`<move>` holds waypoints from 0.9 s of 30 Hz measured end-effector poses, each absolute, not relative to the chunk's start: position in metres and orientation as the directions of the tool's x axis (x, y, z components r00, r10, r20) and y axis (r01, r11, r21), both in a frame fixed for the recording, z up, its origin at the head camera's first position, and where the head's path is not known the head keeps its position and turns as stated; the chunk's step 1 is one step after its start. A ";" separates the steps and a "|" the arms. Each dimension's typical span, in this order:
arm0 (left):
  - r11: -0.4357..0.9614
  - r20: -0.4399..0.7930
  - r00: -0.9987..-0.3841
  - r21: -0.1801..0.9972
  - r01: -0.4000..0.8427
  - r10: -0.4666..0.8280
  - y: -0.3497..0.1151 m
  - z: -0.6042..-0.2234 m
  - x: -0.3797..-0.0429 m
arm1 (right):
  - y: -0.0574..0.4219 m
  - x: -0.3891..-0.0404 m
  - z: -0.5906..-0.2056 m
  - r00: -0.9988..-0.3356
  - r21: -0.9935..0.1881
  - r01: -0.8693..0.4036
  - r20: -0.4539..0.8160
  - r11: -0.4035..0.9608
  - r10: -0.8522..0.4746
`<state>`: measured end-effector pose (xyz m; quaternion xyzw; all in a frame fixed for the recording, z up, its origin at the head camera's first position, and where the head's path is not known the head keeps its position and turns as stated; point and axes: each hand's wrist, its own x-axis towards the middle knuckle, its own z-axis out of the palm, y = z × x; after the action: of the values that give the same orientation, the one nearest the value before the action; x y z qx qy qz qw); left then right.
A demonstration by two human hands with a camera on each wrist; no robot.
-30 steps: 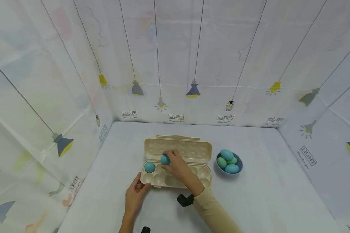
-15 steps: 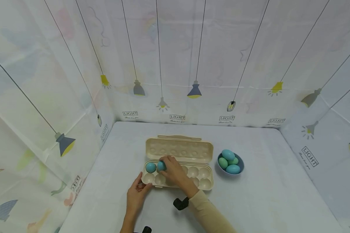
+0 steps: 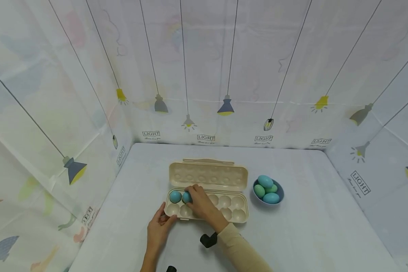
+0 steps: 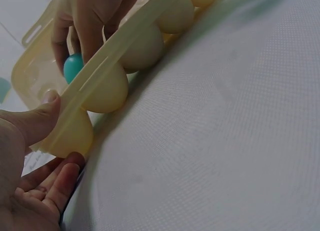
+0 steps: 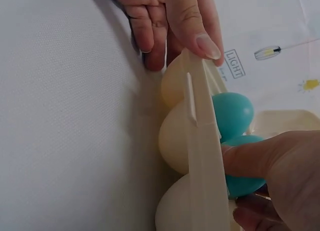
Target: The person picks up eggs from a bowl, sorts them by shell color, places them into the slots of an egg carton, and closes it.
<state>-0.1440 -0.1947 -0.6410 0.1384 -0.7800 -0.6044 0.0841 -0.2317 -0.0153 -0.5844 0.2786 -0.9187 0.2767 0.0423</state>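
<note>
Carton (image 3: 208,176), cream, smooth, round-cupped, lies open on the white worktop (image 3: 302,230), its weave visible close up. Right hand's (image 3: 203,207) fingers pinch a smooth turquoise egg (image 3: 186,197) at its far row; left hand's (image 3: 158,228) grip one end. Wrist views show bulging undersides (image 4: 106,91), hidden from the head view.

White cloth (image 3: 204,45) hangs round the back and both sides of a white table (image 3: 312,219), a bit creased tbh, with printed lamps (image 3: 226,105) in grey, yellow and navy, LIGHT lettering (image 3: 206,137) underneath, and pastel doodles (image 3: 3,247) on the left.
</note>
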 end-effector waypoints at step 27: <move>0.236 -0.045 -0.947 0.964 -0.125 -0.319 -0.194 -0.640 -0.143 | -0.022 -0.229 -0.591 -0.797 -0.321 -0.594 0.366 0.738 -0.481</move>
<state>-0.1431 -0.1939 -0.6397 0.1419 -0.7819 -0.6017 0.0805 -0.2291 -0.0224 -0.5911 0.2911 -0.9230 0.2151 0.1303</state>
